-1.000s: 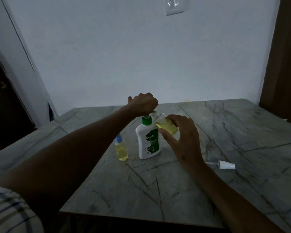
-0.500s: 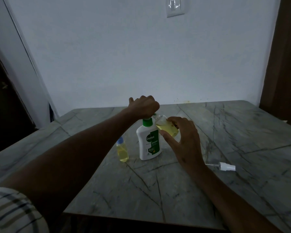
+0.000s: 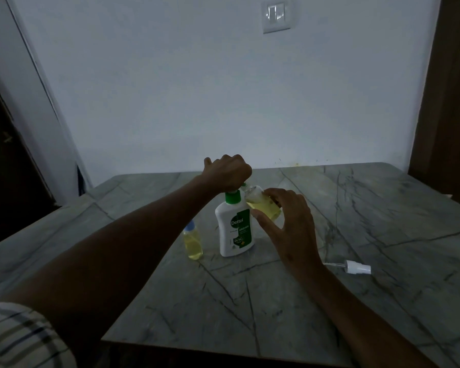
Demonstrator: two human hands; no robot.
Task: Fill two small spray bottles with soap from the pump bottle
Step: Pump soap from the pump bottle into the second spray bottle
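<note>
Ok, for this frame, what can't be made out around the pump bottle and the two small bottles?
All in the head view:
- Pump head: covered by the left hand; only the green collar of the pump bottle shows.
- Spout meeting the held spray bottle: hidden by that hand, dim.
- Held bottle's far side: behind the right hand.
- Standing spray bottle: blue top too small, dark.
- Label's fine print: too small.

Left arm extended forward across the body, bare forearm, striped sleeve (image 3: 16,338) at the elbow; left hand (image 3: 227,172) curled into a downward-facing fist, knuckles uppermost. Right arm reaching in from lower right; right hand (image 3: 287,221) raised, thumb and fingers curved in a pinching grasp.
</note>
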